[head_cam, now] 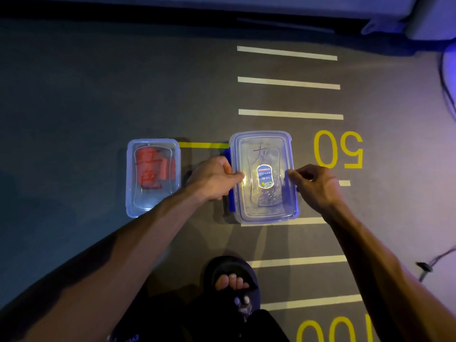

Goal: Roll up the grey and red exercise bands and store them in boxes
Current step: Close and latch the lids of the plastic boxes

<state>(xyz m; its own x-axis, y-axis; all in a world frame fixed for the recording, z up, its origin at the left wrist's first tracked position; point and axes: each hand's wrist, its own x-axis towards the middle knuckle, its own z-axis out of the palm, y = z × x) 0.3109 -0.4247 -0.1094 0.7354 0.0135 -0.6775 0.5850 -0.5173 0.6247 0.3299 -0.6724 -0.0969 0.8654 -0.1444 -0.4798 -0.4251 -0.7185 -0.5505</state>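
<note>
A dark gym floor w/ white rung lines and a yellow "50" carries two clear lidded boxes side by side. The grey-band box, lid on and marked w/ a handwritten character plus a blue sticker, is the landmark; grey material shows dimly through its lid, so the grey band looks stored. Just left of it, apart, sits the red-band box, lid on, red band visible inside. The left hand pinches the landmark box's left lid edge by the blue clip; the right hand pinches its right edge, fingers curled, prob. to seat the lid before latching. Below the box, a sandalled foot rests on the floor.
</note>
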